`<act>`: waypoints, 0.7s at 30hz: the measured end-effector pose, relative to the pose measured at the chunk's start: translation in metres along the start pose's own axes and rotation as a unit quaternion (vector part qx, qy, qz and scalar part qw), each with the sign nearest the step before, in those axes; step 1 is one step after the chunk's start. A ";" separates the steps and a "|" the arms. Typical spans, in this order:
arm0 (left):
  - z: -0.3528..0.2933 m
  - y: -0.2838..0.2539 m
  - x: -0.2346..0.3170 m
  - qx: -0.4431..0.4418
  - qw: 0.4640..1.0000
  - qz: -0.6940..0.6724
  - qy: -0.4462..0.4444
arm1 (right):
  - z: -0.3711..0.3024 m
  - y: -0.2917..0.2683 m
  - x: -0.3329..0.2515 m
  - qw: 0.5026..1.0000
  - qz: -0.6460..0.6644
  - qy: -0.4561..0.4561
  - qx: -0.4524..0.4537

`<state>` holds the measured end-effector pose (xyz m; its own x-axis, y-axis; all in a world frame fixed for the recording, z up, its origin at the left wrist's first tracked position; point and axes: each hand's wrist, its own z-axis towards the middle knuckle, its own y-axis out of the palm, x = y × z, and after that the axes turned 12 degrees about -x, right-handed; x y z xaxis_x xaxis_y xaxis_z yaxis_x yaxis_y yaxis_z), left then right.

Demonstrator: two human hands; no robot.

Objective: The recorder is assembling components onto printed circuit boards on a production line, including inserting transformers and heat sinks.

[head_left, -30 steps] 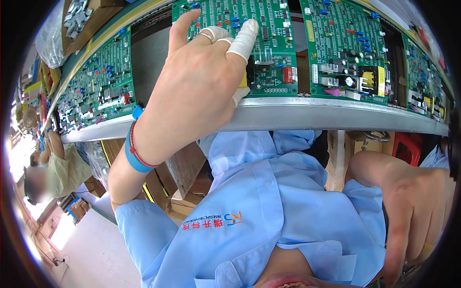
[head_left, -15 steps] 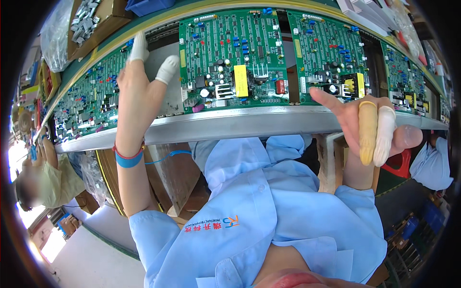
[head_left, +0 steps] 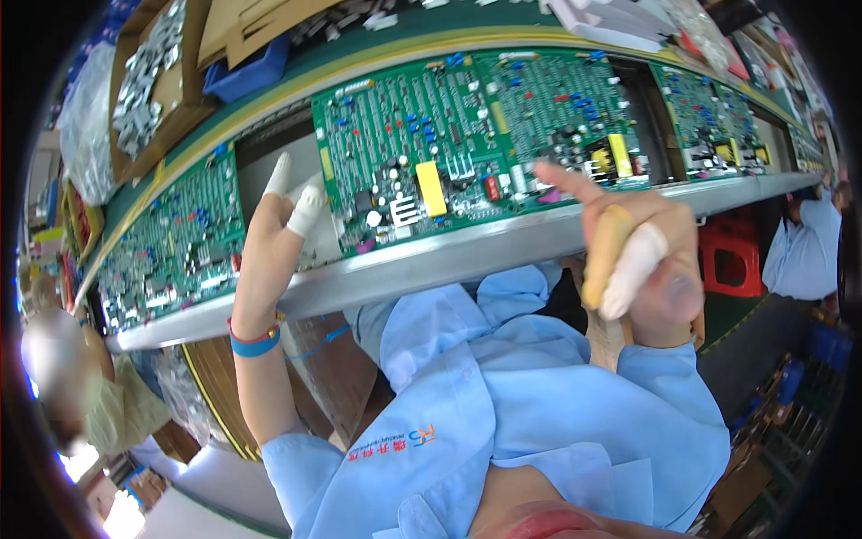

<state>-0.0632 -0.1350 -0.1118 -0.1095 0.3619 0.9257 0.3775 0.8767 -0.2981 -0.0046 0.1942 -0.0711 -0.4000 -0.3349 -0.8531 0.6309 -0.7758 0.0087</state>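
Note:
My left hand [head_left: 272, 235] is open, white finger cots on its thumb and forefinger. It reaches over a gap in the rail, the thumb near the left edge of a green circuit board [head_left: 467, 171] with a yellow transformer [head_left: 431, 189]. A second green board [head_left: 530, 103] sits against that board's right side. My right hand [head_left: 654, 235] hovers at this second board's near edge. Its bare forefinger points left over the boards' lower corners, while the fingers in yellow and white cots hang bent. I see nothing held in either hand.
Further boards lie along the metal-edged rail [head_left: 449, 250], one at left [head_left: 171, 238] and others at right [head_left: 705, 117]. Behind stand a cardboard box of metal parts [head_left: 184, 85] and a blue bin [head_left: 251, 72]. A red stool [head_left: 732, 260] and other people are beyond the rail's ends.
The second board has come left against the middle one, closing the gap between them. My right hand has moved left with it. The whole view has tilted and shifted.

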 end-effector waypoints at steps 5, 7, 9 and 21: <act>0.008 0.004 0.000 -0.039 0.998 0.037 0.017 | -0.003 -0.004 -0.031 0.976 0.073 -0.156 -0.133; 0.007 0.011 0.005 -0.046 0.997 -0.048 0.037 | 0.008 -0.002 -0.067 0.938 0.151 -0.220 -0.221; 0.009 0.009 0.020 -0.103 0.994 0.018 0.014 | 0.010 0.000 -0.100 0.909 0.149 -0.246 -0.300; 0.036 0.043 0.036 -0.215 0.976 -0.015 0.025 | -0.029 0.012 -0.122 0.923 0.122 -0.319 -0.179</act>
<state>-0.0836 -0.0733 -0.0998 -0.0859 0.3122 0.9461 0.7271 0.6689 -0.1548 0.0709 0.2417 0.0177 -0.4540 -0.8116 -0.3678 0.8879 -0.4467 -0.1104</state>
